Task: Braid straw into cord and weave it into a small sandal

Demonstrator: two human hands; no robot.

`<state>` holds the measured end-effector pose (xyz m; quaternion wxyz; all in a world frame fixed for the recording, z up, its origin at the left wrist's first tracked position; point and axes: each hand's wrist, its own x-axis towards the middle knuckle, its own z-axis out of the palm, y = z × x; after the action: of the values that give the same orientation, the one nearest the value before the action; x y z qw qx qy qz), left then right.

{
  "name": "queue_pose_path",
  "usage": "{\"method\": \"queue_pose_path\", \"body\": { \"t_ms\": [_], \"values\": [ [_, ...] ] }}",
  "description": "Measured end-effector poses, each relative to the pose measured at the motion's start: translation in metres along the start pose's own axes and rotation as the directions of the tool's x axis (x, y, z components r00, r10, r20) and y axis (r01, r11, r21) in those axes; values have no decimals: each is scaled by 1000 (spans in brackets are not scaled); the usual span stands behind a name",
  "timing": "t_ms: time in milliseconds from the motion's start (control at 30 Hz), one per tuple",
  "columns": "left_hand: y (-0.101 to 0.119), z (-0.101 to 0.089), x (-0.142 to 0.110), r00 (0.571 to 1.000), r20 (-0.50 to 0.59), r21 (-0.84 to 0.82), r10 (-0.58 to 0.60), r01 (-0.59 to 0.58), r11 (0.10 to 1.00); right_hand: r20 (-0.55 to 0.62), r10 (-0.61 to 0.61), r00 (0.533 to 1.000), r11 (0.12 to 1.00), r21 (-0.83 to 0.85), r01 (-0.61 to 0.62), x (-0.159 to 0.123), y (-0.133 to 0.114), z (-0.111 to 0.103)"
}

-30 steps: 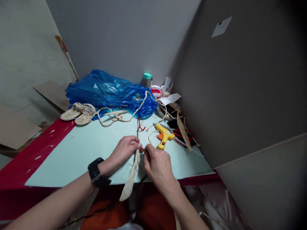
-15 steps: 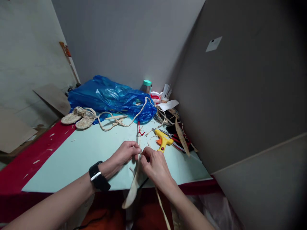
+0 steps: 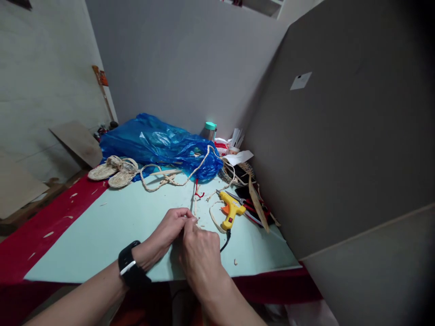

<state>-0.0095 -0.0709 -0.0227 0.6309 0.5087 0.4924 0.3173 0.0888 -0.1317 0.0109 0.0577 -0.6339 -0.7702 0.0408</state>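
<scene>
A thin pale plant-fibre braid (image 3: pixel 195 206) runs toward me over the pale green sheet, with red yarn (image 3: pixel 198 192) at its far end. My left hand (image 3: pixel 174 225), with a black watch on the wrist, pinches the near end of this braid between thumb and fingers. Touching those fingertips, my right hand (image 3: pixel 201 248) is closed, its back to me. Its fingers seem to hold the fibre strands, which are mostly hidden beneath it. A yellow glue gun (image 3: pixel 231 209) lies to the right of my hands.
Woven sandals (image 3: pixel 122 174) lie at the left, near a long braided cord (image 3: pixel 183 183). Behind them spreads a blue plastic bag (image 3: pixel 149 140), with a flask (image 3: pixel 210 130) beyond. Scissors (image 3: pixel 246 203) and a dry husk strip (image 3: pixel 258 203) lie right. A grey partition (image 3: pixel 340 136) borders that side.
My right hand has turned over and moved left and down against the left hand. The loose strips that hung below are now out of sight. The view has tilted up slightly.
</scene>
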Motion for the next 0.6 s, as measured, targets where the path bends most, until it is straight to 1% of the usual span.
{"method": "queue_pose_path", "body": {
  "t_ms": [67,200,267,367,433,467,500,533,600],
  "values": [
    [1,-2,-3,999,31,-54,9,-7,999,-2,27,1000,999,26,-27,1,-1,2],
    [5,-8,-8,994,106,-140,-11,26,990,-7,103,995,989,104,-102,-2,-3,9],
    [5,-10,-9,994,108,-169,-14,33,985,-12,117,993,982,149,-114,-6,-1,10],
    [4,-12,-9,997,82,-194,10,6,981,-42,84,996,970,231,-72,-15,9,3],
    [4,-13,-10,996,76,-197,40,-24,980,-109,99,989,936,346,-55,-17,21,-6],
    [5,-13,-10,996,76,-193,54,-39,980,-162,158,974,878,474,-63,-16,28,-10],
    [5,-13,-10,995,77,-185,67,-52,981,-170,169,971,842,538,-52,-13,33,-13],
    [6,-13,-11,994,76,-173,81,-67,983,-153,157,976,807,590,-38,-9,38,-15],
    [7,-13,-11,992,68,-140,110,-100,985,-72,78,994,745,667,-10,3,44,-12]
  ]
}}
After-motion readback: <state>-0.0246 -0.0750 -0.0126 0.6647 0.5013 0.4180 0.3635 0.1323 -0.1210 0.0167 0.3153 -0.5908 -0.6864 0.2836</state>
